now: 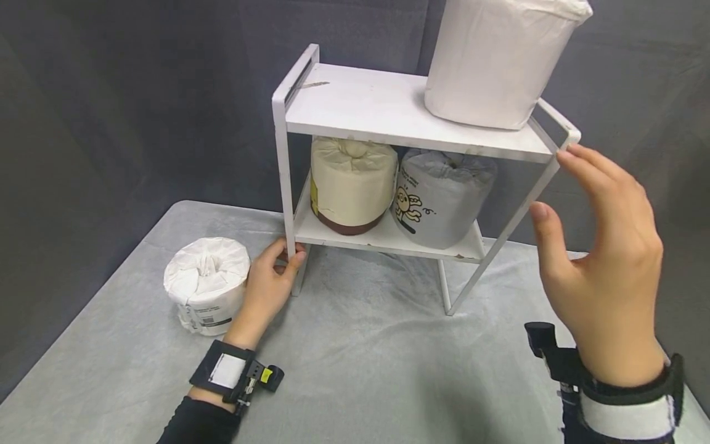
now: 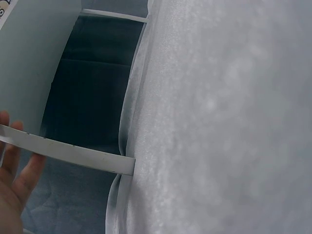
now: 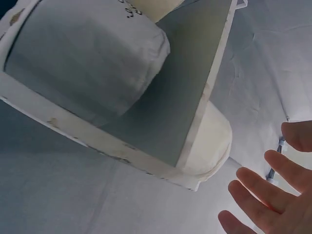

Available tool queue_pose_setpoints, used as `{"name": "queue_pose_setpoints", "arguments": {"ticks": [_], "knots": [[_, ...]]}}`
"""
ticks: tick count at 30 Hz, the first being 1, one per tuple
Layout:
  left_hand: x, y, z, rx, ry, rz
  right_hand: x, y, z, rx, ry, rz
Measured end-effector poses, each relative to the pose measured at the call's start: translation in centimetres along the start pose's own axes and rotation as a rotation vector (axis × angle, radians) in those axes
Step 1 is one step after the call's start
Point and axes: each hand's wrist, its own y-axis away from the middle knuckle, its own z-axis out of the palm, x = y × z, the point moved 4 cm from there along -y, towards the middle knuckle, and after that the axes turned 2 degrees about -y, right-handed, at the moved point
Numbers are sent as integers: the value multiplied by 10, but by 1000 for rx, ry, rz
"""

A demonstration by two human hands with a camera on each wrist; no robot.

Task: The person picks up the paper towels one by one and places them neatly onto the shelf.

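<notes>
A white two-tier shelf rack (image 1: 366, 102) stands on the cloth-covered table. My left hand (image 1: 269, 287) grips its left front leg low down, just below the lower shelf; in the left wrist view fingers (image 2: 30, 178) lie around the white leg (image 2: 73, 152). My right hand (image 1: 616, 259) is raised by the rack's upper right corner, fingers spread and thumb apart, fingertips right at the side rail in the head view. On the lower shelf sit a cream wrapped roll (image 1: 355, 185) and a grey-white roll with a cartoon print (image 1: 444, 200). A large white wrapped roll (image 1: 493, 68) stands on the top shelf's right end.
A smaller white wrapped roll (image 1: 208, 283) rests on the table, left of my left hand. Grey cloth (image 1: 355, 364) covers the table, and a dark grey curtain (image 1: 166, 105) hangs behind it. A small brownish mark shows on the top shelf's left end.
</notes>
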Motion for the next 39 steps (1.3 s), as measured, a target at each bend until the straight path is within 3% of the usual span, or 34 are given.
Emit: {"name": "queue_pose_setpoints", "arguments": {"ticks": [12,23,39], "knots": [[2,0,0,-5,13,0,8,23,1,54,-6,60],[2,0,0,-5,13,0,17,42,4,50,2,94],[-1,0,1,-7,15,2,50,65,7,-69,78,208]]}}
